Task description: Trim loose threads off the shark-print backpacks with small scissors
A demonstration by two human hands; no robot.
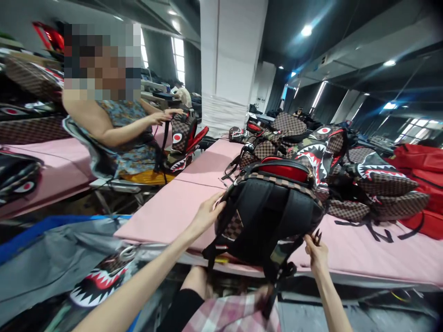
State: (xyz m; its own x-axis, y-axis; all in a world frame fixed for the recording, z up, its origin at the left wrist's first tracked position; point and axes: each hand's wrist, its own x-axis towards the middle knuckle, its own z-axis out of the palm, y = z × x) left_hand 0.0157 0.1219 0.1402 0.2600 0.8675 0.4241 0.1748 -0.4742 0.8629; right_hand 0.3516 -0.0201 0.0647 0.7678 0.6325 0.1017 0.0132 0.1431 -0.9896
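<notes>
A backpack [270, 212] with a black padded back, brown checkered sides and a red lining stands at the near edge of the pink table [180, 203], its straps hanging toward me. My left hand [206, 213] grips its left side, fingers closed on the edge. My right hand [315, 251] pinches a small dark thing at the bag's lower right corner; I cannot make out what it is.
Several shark-mouth backpacks [321, 157] are piled at the back of the table, with red bags [420, 175] at far right. A seated person [117, 129] at left handles another backpack [182, 136]. A shark-print bag [100, 276] lies on grey sheeting at lower left.
</notes>
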